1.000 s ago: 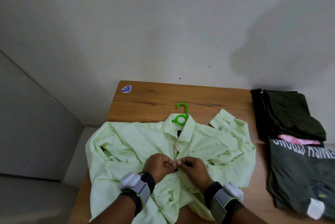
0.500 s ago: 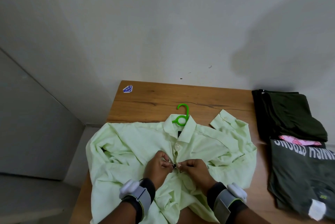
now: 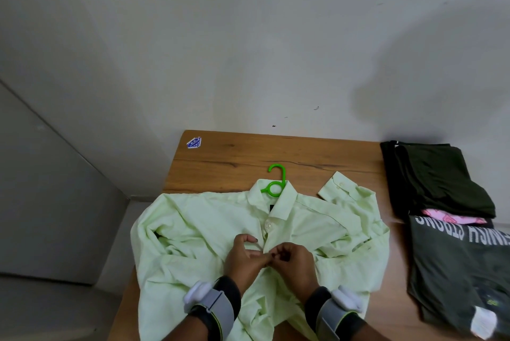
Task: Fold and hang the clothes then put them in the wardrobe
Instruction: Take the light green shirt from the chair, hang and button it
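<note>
A pale green button-up shirt lies spread front-up on the wooden table, its collar toward the wall. A bright green plastic hanger sits inside the collar, only its hook and neck showing. My left hand and my right hand meet at the shirt's front placket, below the top fastened button. Both pinch the placket fabric with fingers curled. One cuffed sleeve lies folded toward the right.
Folded dark clothes are stacked at the table's right side: a dark green garment at the back, a pink item under it, a dark printed T-shirt in front. A blue sticker marks the far left corner. A grey wall stands behind.
Both hands stayed at the placket; the left hand's fingers shifted slightly while working the fabric. The view moved a little. The shirt and hanger lie as before.
</note>
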A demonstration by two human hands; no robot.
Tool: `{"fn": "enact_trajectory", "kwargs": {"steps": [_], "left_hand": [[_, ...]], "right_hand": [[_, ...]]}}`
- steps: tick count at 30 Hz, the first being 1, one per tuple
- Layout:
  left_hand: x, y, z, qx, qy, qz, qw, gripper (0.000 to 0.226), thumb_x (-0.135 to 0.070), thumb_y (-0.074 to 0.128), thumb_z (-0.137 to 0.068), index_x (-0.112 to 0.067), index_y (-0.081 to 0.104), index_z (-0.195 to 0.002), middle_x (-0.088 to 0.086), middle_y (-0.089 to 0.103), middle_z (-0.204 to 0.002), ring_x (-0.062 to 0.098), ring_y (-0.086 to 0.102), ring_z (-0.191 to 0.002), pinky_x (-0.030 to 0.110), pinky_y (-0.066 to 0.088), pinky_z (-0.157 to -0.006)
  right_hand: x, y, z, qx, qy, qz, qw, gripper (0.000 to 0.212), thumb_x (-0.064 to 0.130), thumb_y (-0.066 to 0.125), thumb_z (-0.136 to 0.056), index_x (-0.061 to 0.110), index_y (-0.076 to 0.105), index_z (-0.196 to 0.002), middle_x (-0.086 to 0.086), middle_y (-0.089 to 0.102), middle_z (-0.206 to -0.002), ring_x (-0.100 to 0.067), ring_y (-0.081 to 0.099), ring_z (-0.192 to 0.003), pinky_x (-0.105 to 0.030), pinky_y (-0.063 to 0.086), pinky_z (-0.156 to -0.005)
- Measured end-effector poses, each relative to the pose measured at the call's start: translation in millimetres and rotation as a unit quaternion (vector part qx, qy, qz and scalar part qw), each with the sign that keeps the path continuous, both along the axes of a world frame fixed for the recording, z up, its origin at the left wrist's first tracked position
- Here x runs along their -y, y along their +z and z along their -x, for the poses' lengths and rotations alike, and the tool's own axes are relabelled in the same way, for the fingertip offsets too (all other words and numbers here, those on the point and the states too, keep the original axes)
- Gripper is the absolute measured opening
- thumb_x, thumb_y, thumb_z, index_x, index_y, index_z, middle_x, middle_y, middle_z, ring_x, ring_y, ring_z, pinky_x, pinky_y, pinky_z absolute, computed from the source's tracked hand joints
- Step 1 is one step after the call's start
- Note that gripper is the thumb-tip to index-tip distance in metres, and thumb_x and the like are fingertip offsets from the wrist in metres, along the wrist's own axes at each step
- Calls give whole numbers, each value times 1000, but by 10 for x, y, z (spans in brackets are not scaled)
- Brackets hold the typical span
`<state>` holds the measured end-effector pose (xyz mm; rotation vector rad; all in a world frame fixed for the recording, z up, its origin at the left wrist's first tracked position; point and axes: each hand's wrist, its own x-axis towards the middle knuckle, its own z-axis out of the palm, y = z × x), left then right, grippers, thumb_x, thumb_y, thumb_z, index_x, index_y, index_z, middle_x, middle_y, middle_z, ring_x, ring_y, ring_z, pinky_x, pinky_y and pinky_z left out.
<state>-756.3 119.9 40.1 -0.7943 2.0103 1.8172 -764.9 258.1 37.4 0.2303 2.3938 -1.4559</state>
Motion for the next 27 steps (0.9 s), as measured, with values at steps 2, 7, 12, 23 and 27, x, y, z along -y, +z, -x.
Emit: {"fn": "enact_trajectory", "kwargs": {"steps": [2, 7, 12, 23, 27], "left_hand": [[8, -14, -13, -7, 14, -2, 1000, 41, -7, 79, -72, -16, 51, -101, 10, 74, -79, 25, 72, -75, 39, 59, -80], [38, -49, -1, -78, -35, 54, 995, 27, -8, 67, -87, -21, 44, -93, 4, 71, -70, 18, 65, -63, 41, 58, -67], [9, 0, -4, -187, -112, 201, 955, 29, -14, 56, -93, -30, 33, -85, -9, 59, -71, 4, 50, -58, 30, 45, -60], [94, 8, 116, -264, -161, 147, 940, 11, -24, 50, -94, -32, 43, -90, -4, 56, -79, 8, 50, -63, 25, 42, -58], [119, 56, 221, -238, -189, 219, 927, 15, -21, 48, -96, -33, 45, -105, -10, 60, -86, 12, 57, -77, 32, 49, -68]], "right_hand": [[21, 10, -27, -9, -17, 8, 1000, 10, 13, 82, -71, 19, 74, -72, 6, 72, -67, -7, 68, -66, -16, 52, -64], [-80, 158, 55, 81, -21, 157, 984, 7, 12, 80, -78, 6, 78, -79, -1, 70, -64, -13, 63, -58, -25, 51, -59], [-97, 197, 110, 137, -32, 218, 966, 13, 6, 67, -90, -3, 72, -82, -5, 58, -58, -14, 49, -51, -25, 40, -51], [-163, 310, 273, 42, 69, 95, 992, 9, 14, 67, -90, 13, 71, -82, 2, 69, -73, -10, 64, -71, -23, 51, -69], [-111, 359, 295, 131, -38, 187, 973, 20, 6, 52, -94, 8, 64, -78, -9, 69, -78, -19, 64, -73, -29, 50, -65]]}}
